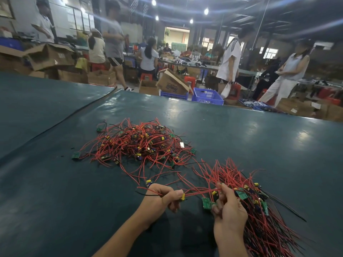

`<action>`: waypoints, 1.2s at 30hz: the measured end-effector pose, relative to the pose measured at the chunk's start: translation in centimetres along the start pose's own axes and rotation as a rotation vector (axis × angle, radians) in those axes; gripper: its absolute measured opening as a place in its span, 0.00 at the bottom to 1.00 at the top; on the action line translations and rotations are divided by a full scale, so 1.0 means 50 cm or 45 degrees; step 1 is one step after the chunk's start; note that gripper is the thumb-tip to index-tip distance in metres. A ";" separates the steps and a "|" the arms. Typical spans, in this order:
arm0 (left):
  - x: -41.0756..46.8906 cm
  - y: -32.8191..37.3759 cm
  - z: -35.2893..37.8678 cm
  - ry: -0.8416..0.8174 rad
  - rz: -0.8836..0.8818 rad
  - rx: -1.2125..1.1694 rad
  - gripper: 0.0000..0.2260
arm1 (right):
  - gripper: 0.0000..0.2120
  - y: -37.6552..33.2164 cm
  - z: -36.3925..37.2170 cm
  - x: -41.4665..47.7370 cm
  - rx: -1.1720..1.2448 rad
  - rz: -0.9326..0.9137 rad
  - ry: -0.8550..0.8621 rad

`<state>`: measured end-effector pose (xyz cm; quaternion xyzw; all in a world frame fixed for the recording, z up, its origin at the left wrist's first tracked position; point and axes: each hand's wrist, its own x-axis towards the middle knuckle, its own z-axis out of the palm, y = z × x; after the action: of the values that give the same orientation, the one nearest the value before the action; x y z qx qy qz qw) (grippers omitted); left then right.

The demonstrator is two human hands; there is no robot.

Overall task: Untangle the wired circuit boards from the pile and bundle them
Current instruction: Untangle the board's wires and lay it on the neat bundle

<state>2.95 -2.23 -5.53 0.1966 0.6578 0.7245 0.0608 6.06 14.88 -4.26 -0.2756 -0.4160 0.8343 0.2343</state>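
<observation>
Your right hand (230,210) sits closest, fingers curled round the gathered bundle (259,216) of red-wired boards, with the leads fanning down-right over the green table (241,130). Left hand (163,197) pinches one loose board (182,196) by its yellow part, its red lead stretched across to the bundle. Main pile (141,143) lies farther out, well apart from both hands, all knotted. Risk: that stretched lead looks crossed with bundle wires. Yank it and you'll likely drag boards out of your right grip or strain a solder joint. A slack hold on the bundle could also let it splay and re-tangle.
</observation>
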 end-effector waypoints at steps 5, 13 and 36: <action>0.003 0.002 -0.017 0.095 0.017 -0.050 0.19 | 0.09 0.018 0.011 -0.024 -0.056 -0.038 -0.069; 0.001 0.010 -0.007 0.071 0.015 -0.025 0.16 | 0.09 0.080 0.045 -0.090 -0.460 -0.195 -0.493; 0.016 0.013 -0.011 0.279 -0.624 -0.907 0.14 | 0.12 0.073 0.031 -0.097 -0.625 -0.727 -0.739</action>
<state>2.11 -2.53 -4.74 -0.0762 0.3968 0.8867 0.2245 8.06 9.00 -5.22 0.0470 -0.7083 0.6561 0.2561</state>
